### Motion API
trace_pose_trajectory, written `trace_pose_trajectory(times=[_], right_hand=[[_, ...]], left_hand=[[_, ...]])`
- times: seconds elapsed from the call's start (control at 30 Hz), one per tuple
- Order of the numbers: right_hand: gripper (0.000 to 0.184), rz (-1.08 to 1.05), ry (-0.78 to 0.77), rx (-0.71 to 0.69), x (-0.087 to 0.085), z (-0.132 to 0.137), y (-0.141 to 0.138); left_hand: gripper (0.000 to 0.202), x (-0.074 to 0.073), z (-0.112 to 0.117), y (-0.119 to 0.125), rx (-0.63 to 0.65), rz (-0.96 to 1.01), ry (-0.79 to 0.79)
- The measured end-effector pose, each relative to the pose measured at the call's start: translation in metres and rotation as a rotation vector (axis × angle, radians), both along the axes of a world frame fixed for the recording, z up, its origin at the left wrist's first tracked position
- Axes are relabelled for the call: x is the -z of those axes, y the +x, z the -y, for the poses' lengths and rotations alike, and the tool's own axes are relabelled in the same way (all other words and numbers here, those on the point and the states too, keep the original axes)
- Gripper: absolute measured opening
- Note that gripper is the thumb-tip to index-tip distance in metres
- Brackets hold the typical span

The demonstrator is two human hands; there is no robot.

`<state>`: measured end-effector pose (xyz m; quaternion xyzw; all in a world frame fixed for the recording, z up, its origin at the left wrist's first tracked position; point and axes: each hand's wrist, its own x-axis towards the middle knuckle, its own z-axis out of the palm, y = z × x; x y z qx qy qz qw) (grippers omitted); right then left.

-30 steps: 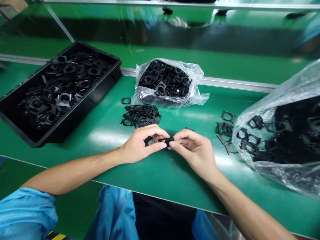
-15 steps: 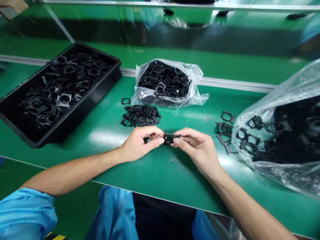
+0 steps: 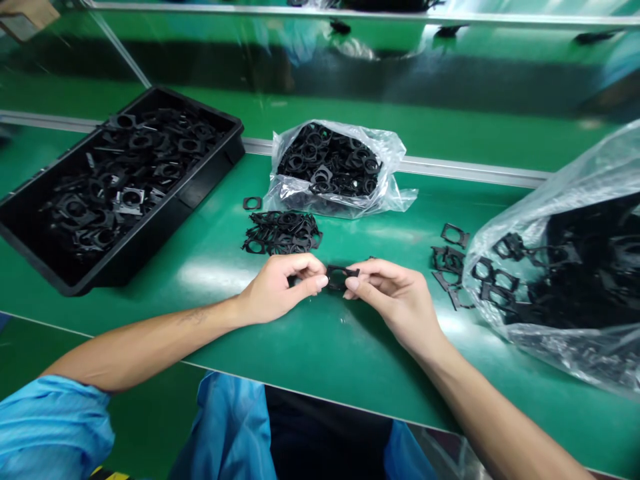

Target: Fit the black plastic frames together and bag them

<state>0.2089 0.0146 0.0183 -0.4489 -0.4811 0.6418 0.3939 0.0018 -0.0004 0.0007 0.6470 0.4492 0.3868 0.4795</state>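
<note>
Between my two hands is a small black plastic frame (image 3: 337, 269) with a round opening through which green shows. My left hand (image 3: 283, 287) pinches its left end between thumb and fingers. The right end is pinched the same way by my right hand (image 3: 393, 293). My fingers cover both ends of the part. Just beyond my left hand lies a pile of thin black frames (image 3: 283, 232), with a single flat frame (image 3: 252, 203) lying apart behind it.
A black bin (image 3: 200, 193) full of black parts stands at the left. A clear bag (image 3: 290, 193) of black ringed parts sits at the back. On the right, a large clear bag (image 3: 550, 347) holds more parts, with several loose frames (image 3: 453, 235) by its mouth.
The black frame has tilted between my fingers, so its opening now shows more plainly. Both hands keep nearly the same place and grip.
</note>
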Motion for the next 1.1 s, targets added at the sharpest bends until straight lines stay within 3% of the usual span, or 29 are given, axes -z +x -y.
trace_pose_trajectory(times=[0.17,1.1], right_hand=[[0.036,0.025,0.036,0.003,0.0004,0.0007,0.0001],[0.033,0.011,0.08,0.003,0.0065,0.0033,-0.0001]], left_hand=[[0.036,0.0011,0.0,-0.0008,0.021,-0.003,-0.008],[0.032,0.0009,-0.0012,-0.0016,0.05,-0.043,0.028]])
